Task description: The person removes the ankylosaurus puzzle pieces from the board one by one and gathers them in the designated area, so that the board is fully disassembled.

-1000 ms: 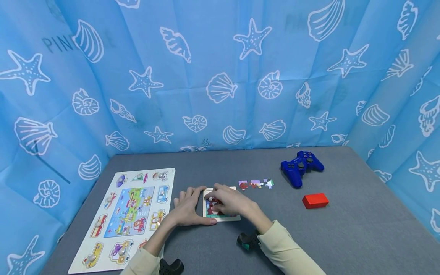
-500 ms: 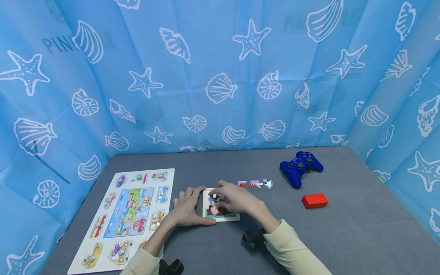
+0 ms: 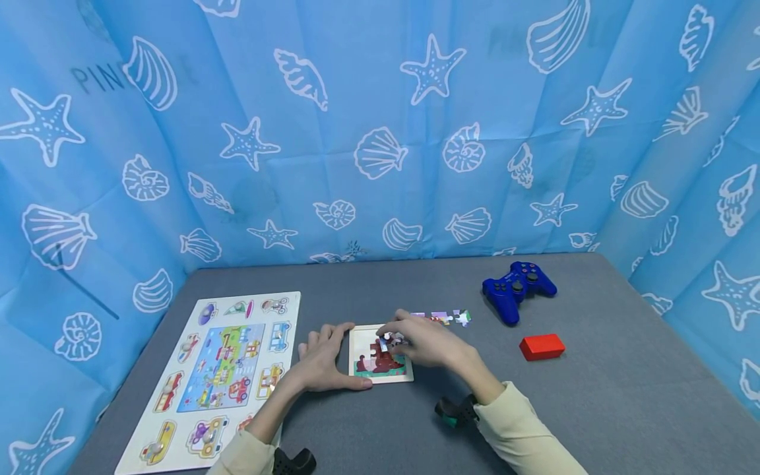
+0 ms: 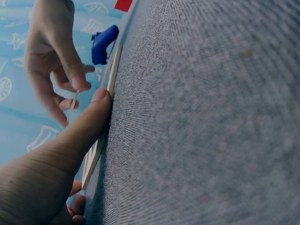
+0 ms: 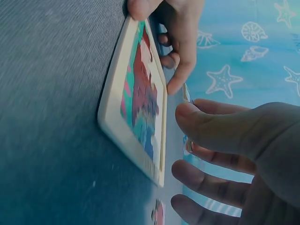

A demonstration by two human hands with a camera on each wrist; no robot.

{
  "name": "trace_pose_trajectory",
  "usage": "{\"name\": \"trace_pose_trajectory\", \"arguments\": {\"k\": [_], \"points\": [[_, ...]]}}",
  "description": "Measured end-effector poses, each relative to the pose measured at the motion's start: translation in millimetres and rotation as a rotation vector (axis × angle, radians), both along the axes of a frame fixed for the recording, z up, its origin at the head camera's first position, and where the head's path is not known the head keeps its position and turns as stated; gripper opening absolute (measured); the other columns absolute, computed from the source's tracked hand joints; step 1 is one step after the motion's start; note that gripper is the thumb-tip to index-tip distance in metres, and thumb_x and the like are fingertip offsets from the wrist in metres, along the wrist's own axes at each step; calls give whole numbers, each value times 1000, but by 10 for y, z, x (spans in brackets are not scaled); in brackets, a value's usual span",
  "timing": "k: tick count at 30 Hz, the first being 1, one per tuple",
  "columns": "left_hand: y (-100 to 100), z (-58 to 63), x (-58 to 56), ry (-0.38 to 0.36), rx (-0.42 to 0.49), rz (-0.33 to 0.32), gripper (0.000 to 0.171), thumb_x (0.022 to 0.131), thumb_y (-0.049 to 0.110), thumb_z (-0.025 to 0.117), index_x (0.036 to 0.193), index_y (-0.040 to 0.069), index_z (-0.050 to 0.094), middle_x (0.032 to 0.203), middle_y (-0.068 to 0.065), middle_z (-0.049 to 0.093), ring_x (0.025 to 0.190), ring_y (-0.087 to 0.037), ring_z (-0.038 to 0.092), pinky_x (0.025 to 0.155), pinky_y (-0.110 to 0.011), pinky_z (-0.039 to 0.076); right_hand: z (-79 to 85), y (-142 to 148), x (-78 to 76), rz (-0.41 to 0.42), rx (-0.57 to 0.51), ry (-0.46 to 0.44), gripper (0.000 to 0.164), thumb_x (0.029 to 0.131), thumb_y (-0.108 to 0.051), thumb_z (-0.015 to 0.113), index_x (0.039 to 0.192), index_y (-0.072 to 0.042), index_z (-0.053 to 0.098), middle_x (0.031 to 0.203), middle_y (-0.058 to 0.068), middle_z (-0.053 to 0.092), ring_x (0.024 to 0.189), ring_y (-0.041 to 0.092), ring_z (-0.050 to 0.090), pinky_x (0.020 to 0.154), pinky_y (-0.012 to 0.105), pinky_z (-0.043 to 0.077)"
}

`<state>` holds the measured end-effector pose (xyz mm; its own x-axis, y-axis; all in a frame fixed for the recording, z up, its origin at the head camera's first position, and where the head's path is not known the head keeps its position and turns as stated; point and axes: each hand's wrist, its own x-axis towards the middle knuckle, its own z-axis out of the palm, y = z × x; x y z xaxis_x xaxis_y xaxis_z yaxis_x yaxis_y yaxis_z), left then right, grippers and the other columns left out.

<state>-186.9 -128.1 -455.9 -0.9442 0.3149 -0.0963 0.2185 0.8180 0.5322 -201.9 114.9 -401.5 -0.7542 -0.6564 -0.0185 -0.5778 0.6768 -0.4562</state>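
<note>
Spread left hand (image 3: 323,363) braces the wooden tray (image 3: 363,339) on the table (image 3: 350,435) as the right hand (image 3: 429,342) pinches a puzzle piece (image 3: 383,344) above it; a loose pinch could drop the piece askew, a slack brace shift the tray.

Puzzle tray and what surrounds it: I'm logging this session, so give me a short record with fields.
Left hand: grips puzzle tray at its edges
Right hand: pinches a puzzle piece above the tray
Tray fill: partial, bare area far left
Loose pieces: on table, beyond tray
Left side: pegged board
Right side: blue controller, red block
</note>
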Motion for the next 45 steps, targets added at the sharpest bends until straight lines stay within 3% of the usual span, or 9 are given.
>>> {"name": "trace_pose_trajectory", "arguments": {"k": [9,13,20,28,38,45], "points": [[-4,-4,-2,-17,-20,10,115,64,64,89,157,21,37,138,-14,48,101,-25,36,77,-39,22,-9,212,10,5,17,44,34,94,-11,73,128,-9,70,100,5,62,78,11,50,67,23,41],[1,-5,-6,-18,-22,20,116,63,65,89,156,21,38,138,-13,48,102,-25,36,78,-40,23,-19,284,5,5,22,44,34,93,-11,75,126,-7,71,104,6,64,81,10,54,70,25,45],[1,0,2,-15,-22,19,116,63,65,90,156,21,37,137,-13,48,102,-25,36,78,-40,23,-58,400,14,-18,42,36,32,92,-8,74,124,-8,71,115,8,67,99,19,63,85,39,53],[-6,9,15,-10,-18,14,116,62,64,89,156,20,37,136,-14,48,102,-26,36,78,-40,22,-81,464,14,-70,64,-2,34,92,-6,74,126,-10,71,130,17,64,114,31,64,94,54,52],[1,-5,10,-11,-11,16,116,62,64,90,156,20,38,134,-13,49,100,-25,35,77,-40,22,-139,466,-26,-131,82,29,39,93,-11,74,131,-11,69,110,8,64,89,13,55,73,33,47],[-1,-3,9,-5,-12,4,115,63,63,89,156,19,38,137,-14,48,101,-25,35,78,-40,22,-152,484,-60,-133,58,28,35,94,-10,73,129,-10,71,109,7,64,85,11,52,73,29,44]]}}
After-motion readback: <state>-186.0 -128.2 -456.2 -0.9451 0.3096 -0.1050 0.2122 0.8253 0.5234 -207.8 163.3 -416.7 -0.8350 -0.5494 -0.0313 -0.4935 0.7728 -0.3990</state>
